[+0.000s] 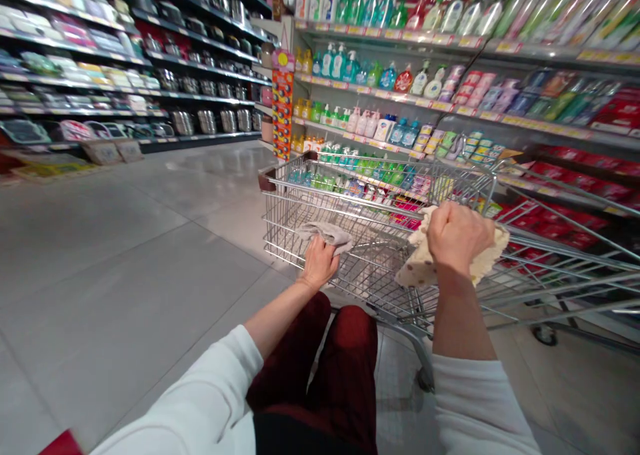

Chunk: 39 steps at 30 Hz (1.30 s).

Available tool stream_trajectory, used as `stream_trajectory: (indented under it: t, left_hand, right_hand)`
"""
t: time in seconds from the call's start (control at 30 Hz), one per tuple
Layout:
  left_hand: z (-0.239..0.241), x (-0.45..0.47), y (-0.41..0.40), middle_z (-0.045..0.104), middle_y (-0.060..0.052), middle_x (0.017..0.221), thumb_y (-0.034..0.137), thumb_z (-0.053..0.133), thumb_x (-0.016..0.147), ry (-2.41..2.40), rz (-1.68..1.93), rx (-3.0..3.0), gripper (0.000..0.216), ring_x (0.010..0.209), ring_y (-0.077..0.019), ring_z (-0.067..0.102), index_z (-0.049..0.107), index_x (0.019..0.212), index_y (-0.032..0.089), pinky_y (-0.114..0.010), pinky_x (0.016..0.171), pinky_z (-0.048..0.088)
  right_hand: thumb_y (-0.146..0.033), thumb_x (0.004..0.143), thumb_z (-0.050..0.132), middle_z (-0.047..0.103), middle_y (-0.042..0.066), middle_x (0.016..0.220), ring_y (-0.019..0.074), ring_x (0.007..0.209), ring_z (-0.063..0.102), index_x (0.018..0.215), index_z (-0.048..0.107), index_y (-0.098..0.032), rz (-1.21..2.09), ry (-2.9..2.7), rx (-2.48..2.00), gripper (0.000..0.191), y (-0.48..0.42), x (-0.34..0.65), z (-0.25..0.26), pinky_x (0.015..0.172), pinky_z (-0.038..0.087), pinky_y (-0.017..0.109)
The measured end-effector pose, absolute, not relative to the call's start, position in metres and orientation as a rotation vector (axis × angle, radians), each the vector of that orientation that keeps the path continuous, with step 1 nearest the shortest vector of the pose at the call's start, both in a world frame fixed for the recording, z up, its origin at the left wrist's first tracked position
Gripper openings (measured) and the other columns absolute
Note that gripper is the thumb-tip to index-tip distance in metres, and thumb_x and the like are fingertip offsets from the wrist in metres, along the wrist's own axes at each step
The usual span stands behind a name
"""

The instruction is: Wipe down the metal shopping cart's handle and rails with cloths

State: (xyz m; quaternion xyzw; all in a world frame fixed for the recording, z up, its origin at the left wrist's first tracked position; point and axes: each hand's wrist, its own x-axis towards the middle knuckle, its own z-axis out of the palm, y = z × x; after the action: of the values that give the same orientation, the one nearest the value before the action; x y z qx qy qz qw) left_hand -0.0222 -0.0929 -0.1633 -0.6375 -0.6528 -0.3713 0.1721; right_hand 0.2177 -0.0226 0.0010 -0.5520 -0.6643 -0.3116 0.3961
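Note:
A metal shopping cart (370,261) stands sideways in front of my knees, its wire basket showing the floor through the mesh. My left hand (319,263) is closed on a grey cloth (325,231), pressed near the wires of the cart's side. Higher up and to the right, my right hand (459,235) is wrapped round a cream spotted cloth (423,261) with a scalloped edge, at the cart's top rail. Cloth hangs out on both sides of that fist. The fingertips of both hands are mostly hidden.
Behind the cart, a shelf unit (380,91) carries soap bottles and packets. Another cart's wire frame (560,261) adjoins at the right. Shelves of metal pots (207,88) line the far left, and grey floor tiles (140,275) extend below them. An orange hanging display (283,111) marks the shelf end.

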Motion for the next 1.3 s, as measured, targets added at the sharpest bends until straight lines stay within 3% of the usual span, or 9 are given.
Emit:
stream_trajectory:
  t: [0.17,0.27,0.47,0.73,0.87,1.03,1.13,1.23,1.3]
  left_hand:
    - [-0.106,0.004,-0.076,0.059,-0.015,0.113,0.024,0.051,0.091,-1.680,-1.101,-1.740,0.031,0.110,-0.0295,0.051,0.067,0.117,0.018,-0.042,0.094,0.044]
    - [-0.097,0.011,-0.065,0.059,-0.016,0.121,0.024,0.052,0.092,-1.701,-1.052,-1.747,0.032,0.118,-0.0312,0.050,0.067,0.120,0.020,-0.043,0.097,0.042]
    - [-0.152,-0.004,-0.067,0.065,-0.018,0.111,0.022,0.050,0.093,-1.842,-0.711,-2.065,0.031,0.106,-0.0307,0.058,0.071,0.116,0.018,-0.045,0.091,0.043]
    - [-0.190,-0.017,-0.094,0.065,-0.014,0.105,0.020,0.054,0.090,-1.845,-0.667,-2.101,0.031,0.103,-0.0279,0.057,0.070,0.117,0.018,-0.043,0.090,0.042]
    - [-0.173,-0.009,-0.093,0.061,-0.015,0.107,0.021,0.055,0.089,-1.873,-0.741,-2.001,0.031,0.107,-0.0290,0.054,0.069,0.116,0.016,-0.042,0.091,0.043]
    - [-0.118,0.017,-0.079,0.061,-0.015,0.106,0.023,0.053,0.092,-1.758,-0.903,-1.873,0.025,0.102,-0.0289,0.053,0.071,0.109,0.019,-0.041,0.088,0.044]
    - [-0.090,0.030,-0.068,0.060,-0.017,0.118,0.020,0.054,0.092,-1.623,-0.951,-1.817,0.030,0.115,-0.0308,0.051,0.068,0.119,0.019,-0.043,0.091,0.044]
    - [-0.089,0.032,-0.062,0.061,-0.019,0.126,0.017,0.054,0.092,-1.548,-0.889,-1.864,0.034,0.121,-0.0313,0.052,0.067,0.123,0.018,-0.045,0.094,0.044]
    - [-0.098,0.028,-0.062,0.066,-0.018,0.115,0.016,0.053,0.092,-1.566,-0.798,-1.959,0.030,0.110,-0.0294,0.059,0.071,0.115,0.018,-0.045,0.091,0.047]
  right_hand:
    - [-0.024,0.096,0.041,0.060,0.006,0.066,0.0154,0.061,0.040,0.066,0.058,-0.019,-0.839,-1.668,-1.377,0.035,-0.022,0.219,0.000,0.066,0.016,0.035]
    - [-0.024,0.096,0.041,0.060,0.006,0.066,0.0153,0.061,0.040,0.065,0.057,-0.019,-0.850,-1.669,-1.367,0.035,-0.022,0.219,0.001,0.066,0.016,0.035]
    - [-0.024,0.095,0.042,0.058,0.005,0.065,0.0153,0.061,0.040,0.064,0.055,-0.019,-0.849,-1.662,-1.367,0.034,-0.022,0.218,0.001,0.066,0.016,0.035]
    - [-0.025,0.096,0.041,0.059,0.006,0.066,0.0155,0.061,0.039,0.064,0.055,-0.019,-0.876,-1.660,-1.341,0.035,-0.018,0.220,-0.001,0.066,0.017,0.036]
    - [-0.026,0.097,0.040,0.060,0.006,0.066,0.0161,0.062,0.041,0.065,0.055,-0.020,-0.879,-1.657,-1.343,0.037,-0.018,0.219,-0.002,0.067,0.017,0.036]
    - [-0.026,0.097,0.040,0.061,0.006,0.067,0.0162,0.063,0.043,0.064,0.054,-0.020,-0.867,-1.660,-1.367,0.037,-0.018,0.219,-0.002,0.067,0.018,0.036]
    - [-0.026,0.097,0.041,0.061,0.006,0.067,0.0159,0.064,0.043,0.065,0.054,-0.019,-0.863,-1.663,-1.381,0.036,-0.018,0.219,-0.001,0.067,0.018,0.036]
    - [-0.026,0.097,0.042,0.061,0.006,0.068,0.0156,0.064,0.043,0.065,0.055,-0.019,-0.854,-1.669,-1.379,0.035,-0.019,0.218,-0.001,0.067,0.018,0.036]
    - [-0.025,0.097,0.041,0.061,0.005,0.067,0.0156,0.064,0.042,0.065,0.055,-0.019,-0.849,-1.668,-1.373,0.035,-0.020,0.218,0.000,0.067,0.017,0.036]
